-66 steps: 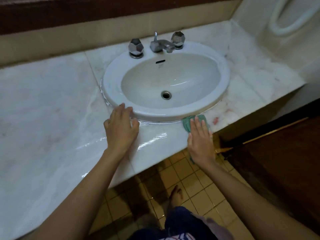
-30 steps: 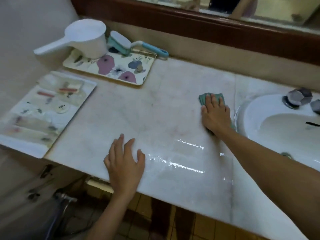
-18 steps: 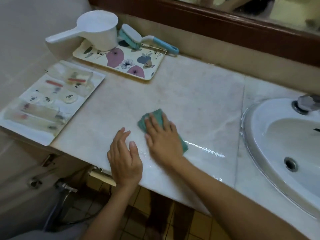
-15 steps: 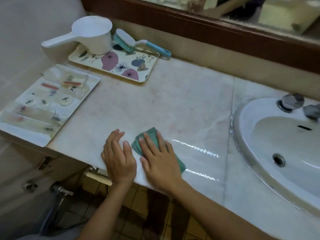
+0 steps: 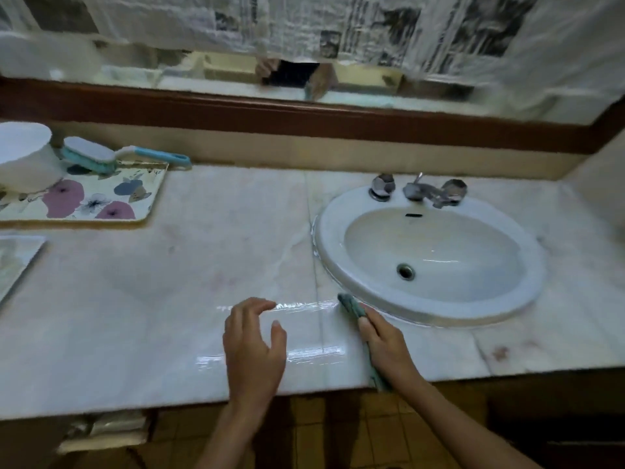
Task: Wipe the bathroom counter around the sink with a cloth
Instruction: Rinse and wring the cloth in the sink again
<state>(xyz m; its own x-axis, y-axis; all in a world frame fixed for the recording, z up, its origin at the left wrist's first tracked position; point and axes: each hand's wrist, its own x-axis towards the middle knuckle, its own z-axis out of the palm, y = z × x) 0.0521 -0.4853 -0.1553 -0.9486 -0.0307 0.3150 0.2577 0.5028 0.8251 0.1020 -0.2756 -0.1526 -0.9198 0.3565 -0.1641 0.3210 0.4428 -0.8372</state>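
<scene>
A white oval sink (image 5: 324, 238) is set into the pale marble counter (image 5: 209, 252) at the right. My right hand (image 5: 385, 343) presses a green cloth (image 5: 351, 306) flat on the counter just in front of the sink's left front rim. The cloth sticks out beyond my fingertips and trails under my palm to the counter's front edge. My left hand (image 5: 253, 346) hovers or rests lightly on the wet, shiny marble to the left of it, fingers curled and apart, holding nothing.
A flowered tray (image 5: 101, 198) at the back left carries a white scoop (image 5: 23, 157) and a blue-handled scrub brush (image 5: 101, 154). A second tray (image 5: 13, 262) shows at the left edge. Chrome taps (image 5: 419, 189) stand behind the basin. A mirror runs along the back wall.
My right hand has slid the cloth from the left part of the counter's front back to the sink's front rim. My left hand followed to the right and its fingers lifted and curled. The view turned right.
</scene>
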